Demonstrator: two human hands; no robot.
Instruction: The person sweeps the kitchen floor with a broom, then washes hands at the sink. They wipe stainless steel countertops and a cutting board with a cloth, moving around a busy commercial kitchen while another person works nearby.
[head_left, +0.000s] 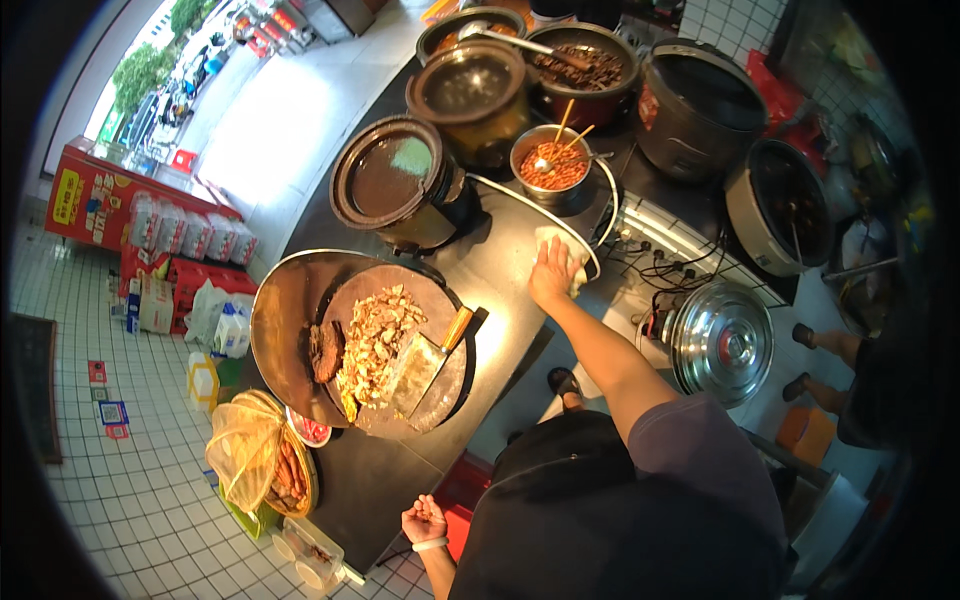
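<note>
My right hand (553, 270) lies with spread fingers on a pale folded cloth (576, 247) at the edge of the dark counter (480, 266). A white cable curves round beside the cloth. Low in the view, my left hand (425, 517) hangs near the counter's near end, fingers loosely curled, with nothing seen in it and a pale band at the wrist. Between the hands, a cleaver (420, 367) with a wooden handle rests on a round chopping board (446, 397), beside chopped food (379, 337) and a brown piece of meat (326, 351). A curved metal guard (281, 300) surrounds the board's far side.
Brown crocks (386, 176), deep pots (592, 71) and a steel bowl of red food with sticks (551, 161) crowd the far end. A lidded steel pot (724, 345) stands right of me, near cables. A mesh-covered basket (244, 450) sits left. Another person's legs (825, 360) show at right.
</note>
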